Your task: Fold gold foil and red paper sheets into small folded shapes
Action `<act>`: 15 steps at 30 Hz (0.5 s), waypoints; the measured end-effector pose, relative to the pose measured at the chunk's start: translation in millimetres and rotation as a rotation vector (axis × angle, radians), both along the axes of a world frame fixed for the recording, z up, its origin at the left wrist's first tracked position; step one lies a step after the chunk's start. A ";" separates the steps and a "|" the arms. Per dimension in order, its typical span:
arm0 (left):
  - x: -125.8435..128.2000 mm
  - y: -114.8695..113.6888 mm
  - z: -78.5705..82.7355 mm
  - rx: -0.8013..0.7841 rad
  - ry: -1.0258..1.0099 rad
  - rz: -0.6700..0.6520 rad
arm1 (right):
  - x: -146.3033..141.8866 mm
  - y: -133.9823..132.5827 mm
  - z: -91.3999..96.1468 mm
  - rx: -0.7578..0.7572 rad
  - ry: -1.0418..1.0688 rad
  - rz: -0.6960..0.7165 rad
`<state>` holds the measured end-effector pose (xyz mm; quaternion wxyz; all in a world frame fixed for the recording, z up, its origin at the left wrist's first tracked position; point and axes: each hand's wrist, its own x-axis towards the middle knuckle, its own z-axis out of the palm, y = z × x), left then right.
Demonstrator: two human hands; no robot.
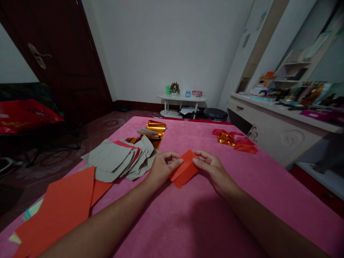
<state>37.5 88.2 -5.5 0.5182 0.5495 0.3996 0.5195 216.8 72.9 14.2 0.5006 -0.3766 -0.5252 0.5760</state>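
A small folded piece of orange paper [185, 168] is held up over the pink cloth, gripped from both sides. My left hand [166, 165] pinches its left edge between thumb and fingers. On the other side, the thumb and fingers of my right hand [209, 166] close on its upper right edge. A crease runs across the paper, and one flap overlaps the other. Left of my left hand lies a fanned stack of grey paper pieces [113, 157] with a few red ones among them. Larger orange sheets [70, 195] lie beside my left forearm.
A roll of gold foil [156, 127] lies behind the grey stack. Crumpled red and gold pieces [226, 139] rest at the far right of the pink-covered table [231, 215]. A cluttered white dresser [279, 122] stands at right, a low white table [182, 97] by the wall.
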 end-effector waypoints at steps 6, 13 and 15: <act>2.4 -4.3 0.9 0.063 0.070 -0.045 | 5.7 1.9 -1.1 0.028 -0.103 -0.054; -3.0 2.0 1.9 -0.028 -0.037 0.049 | 9.0 4.3 -4.9 0.070 -0.155 -0.275; -4.1 2.5 3.8 -0.038 -0.076 0.068 | 9.5 5.0 -6.0 0.054 -0.115 -0.301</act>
